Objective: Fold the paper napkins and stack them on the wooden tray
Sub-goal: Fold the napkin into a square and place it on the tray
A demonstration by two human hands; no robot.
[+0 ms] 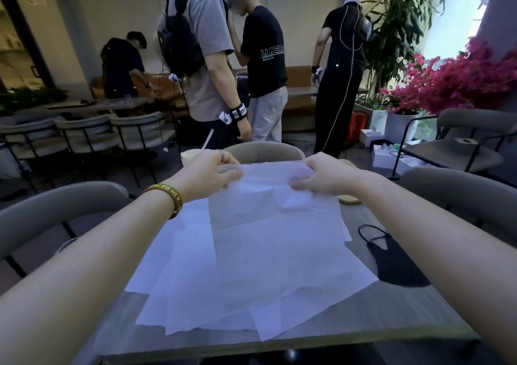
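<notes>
While both arms are reaching out over the counter (391,308), the left hand (207,173) and the right hand (326,175) are each pinching a far corner of one white paper napkin (274,224), with fingers and thumb curled round its edge. The sheet is being held up by that far edge and is sloping down toward the person. Its near part is lying over a loose pile of napkins (190,286), which is spreading unfolded across the middle of the counter.

A black face mask (397,264) is lying on the counter just beside the pile's right edge. A pale cup (188,156) with a straw is standing beyond the left hand. A tan flat thing (349,200) is showing just past the right wrist, mostly hidden, so I cannot tell whether it is the tray. A yellow-lettered wristband (167,199) is circling the left wrist.
</notes>
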